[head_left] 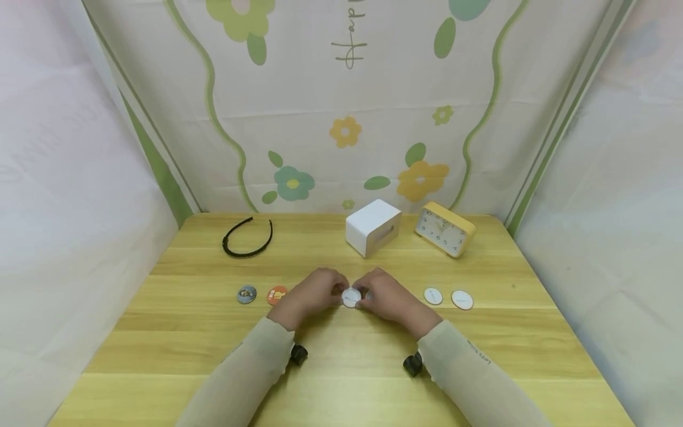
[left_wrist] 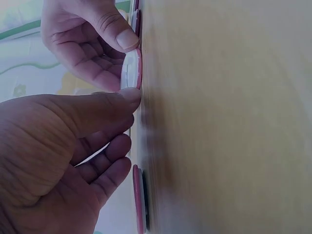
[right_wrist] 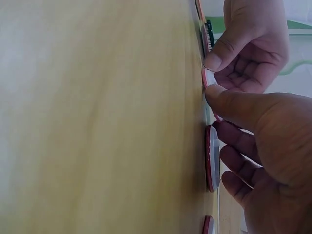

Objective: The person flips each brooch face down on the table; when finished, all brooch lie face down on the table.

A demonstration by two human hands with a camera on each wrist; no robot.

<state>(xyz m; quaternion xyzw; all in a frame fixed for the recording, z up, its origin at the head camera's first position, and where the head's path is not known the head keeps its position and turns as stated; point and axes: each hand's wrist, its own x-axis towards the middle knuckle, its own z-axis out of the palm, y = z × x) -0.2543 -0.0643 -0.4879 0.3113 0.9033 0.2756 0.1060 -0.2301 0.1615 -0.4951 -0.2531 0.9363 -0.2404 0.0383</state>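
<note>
Both hands meet near the centre of the head view, just below the middle. The left hand (head_left: pixel 322 290) and the right hand (head_left: pixel 385 296) pinch opposite edges of one white disc (head_left: pixel 351 298), each thumb laid on its rim and the other fingers curled loosely. The disc has a pinkish-red edge, seen in the wrist views, and sits close to the worktop (head_left: pixel 352 379); whether it touches cannot be told. In the right wrist view, another red-edged disc (right_wrist: pixel 213 158) stands just beside the right hand's fingertips, at the right of the frame below centre.

Beige sleeves (head_left: pixel 240 370) run down to the bottom edge of the head view, with a small black device (head_left: pixel 299 354) at the left wrist and a matching black piece (head_left: pixel 412 364) at the right.

Left of centre lie an orange badge (head_left: pixel 276 295), partly covered by the left arm, and a blue picture badge (head_left: pixel 246 294). Right of centre lie a smaller pale disc (head_left: pixel 433 296) and a larger pale disc (head_left: pixel 462 299), apart.

Farther up are a black headband (head_left: pixel 245 254) at centre left, a white box (head_left: pixel 373 225) just right of centre and, beside it, a yellow clock (head_left: pixel 444 230). Flowered cloth (head_left: pixel 299 101) fills the top.
</note>
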